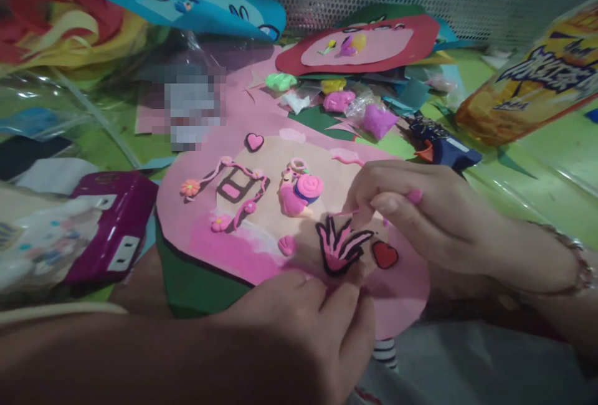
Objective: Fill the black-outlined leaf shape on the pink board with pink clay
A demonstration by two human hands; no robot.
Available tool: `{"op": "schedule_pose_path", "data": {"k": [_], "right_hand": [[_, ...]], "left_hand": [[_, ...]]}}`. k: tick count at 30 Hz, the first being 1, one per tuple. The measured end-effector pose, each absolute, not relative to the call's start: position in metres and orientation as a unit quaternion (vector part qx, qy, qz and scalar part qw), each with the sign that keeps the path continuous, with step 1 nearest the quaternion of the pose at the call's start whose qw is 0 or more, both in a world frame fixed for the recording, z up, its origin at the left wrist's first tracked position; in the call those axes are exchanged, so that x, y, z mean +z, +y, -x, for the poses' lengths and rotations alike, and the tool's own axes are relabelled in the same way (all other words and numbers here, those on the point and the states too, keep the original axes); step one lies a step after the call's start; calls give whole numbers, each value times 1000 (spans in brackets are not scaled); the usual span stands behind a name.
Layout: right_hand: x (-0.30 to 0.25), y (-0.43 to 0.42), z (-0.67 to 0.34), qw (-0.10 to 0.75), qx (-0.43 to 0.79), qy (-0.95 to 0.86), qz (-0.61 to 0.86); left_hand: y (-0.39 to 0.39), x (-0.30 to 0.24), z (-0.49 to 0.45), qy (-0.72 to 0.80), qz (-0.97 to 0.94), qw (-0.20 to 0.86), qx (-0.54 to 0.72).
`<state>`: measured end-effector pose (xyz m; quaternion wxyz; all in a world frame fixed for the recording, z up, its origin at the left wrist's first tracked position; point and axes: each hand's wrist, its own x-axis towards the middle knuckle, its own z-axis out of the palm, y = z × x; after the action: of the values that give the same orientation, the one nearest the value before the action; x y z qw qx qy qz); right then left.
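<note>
A pink card cutout (196, 218) with a beige centre lies in front of me, decorated with shaped clay. Over its right part, my right hand (411, 218) is closed in a pinch. Pink clay (414, 196) shows between its fingers, and a thin pink strand is near the fingertips. My left hand (322, 324) lies across the card's near edge, its fingertips touching beside a black-outlined pink branching clay shape (337, 249). Close by are a red clay heart (385, 255), a pink clay shell (287, 245) and a pink clay snail-like figure (301, 190).
Behind the card are clay lumps (339, 101), paper scraps and a red paper cutout (287, 59). A blue cutout (172, 3) leans at the back. A yellow snack bag (537, 75) stands right; a purple-edged package (112, 224) lies left. Green card (196, 293) shows underneath.
</note>
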<state>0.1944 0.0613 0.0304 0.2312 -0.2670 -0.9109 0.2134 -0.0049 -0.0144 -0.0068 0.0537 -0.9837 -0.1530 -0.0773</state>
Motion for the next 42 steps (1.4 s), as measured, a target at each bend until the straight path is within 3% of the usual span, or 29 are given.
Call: {"op": "schedule_pose_path", "data": {"k": [42], "right_hand": [[32,54,-195,239,208,-913,257]], "left_hand": [[-15,-8,7,-154,984,49,-72]]}}
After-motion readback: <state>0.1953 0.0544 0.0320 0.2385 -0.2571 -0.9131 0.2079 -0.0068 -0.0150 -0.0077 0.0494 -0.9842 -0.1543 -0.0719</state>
